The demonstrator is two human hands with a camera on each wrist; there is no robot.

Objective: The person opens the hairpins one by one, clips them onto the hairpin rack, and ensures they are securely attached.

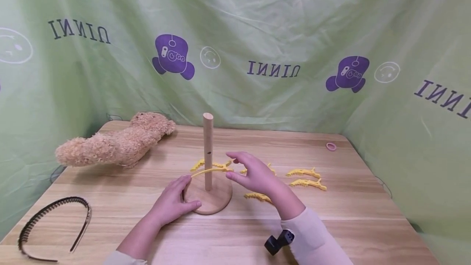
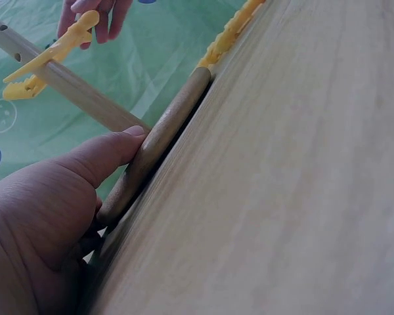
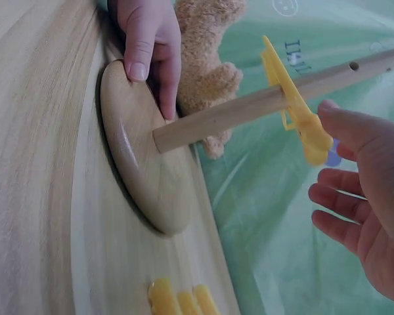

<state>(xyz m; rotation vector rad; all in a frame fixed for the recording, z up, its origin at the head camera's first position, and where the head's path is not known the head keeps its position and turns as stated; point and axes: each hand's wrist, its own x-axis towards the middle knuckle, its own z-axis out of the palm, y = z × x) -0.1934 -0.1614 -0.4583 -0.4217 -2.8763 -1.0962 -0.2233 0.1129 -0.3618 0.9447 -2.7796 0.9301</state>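
Note:
A round wooden base (image 1: pixel 217 204) with an upright wooden post (image 1: pixel 208 134) stands on the table. My left hand (image 1: pixel 168 204) holds the base's left edge, its thumb (image 2: pixel 111 154) laid over the rim. Partway up the post, a yellow alligator hair clip (image 3: pixel 302 115) is clamped across it, jutting out to both sides. Beside the clip's right end is my right hand (image 1: pixel 257 174), with thumb and fingers spread apart. Its thumb tip is right by the clip in the right wrist view, and the other fingers are loosely bent with nothing between them.
Several more yellow hair clips (image 1: pixel 307 183) lie right of the stand, and one (image 1: pixel 198 165) lies behind it. A fluffy teddy bear (image 1: pixel 121 144) lies back left, a black headband (image 1: pixel 55 203) front left. A pink ring (image 1: pixel 331 147) sits back right. Green cloth (image 1: pixel 276 105) hangs around the table.

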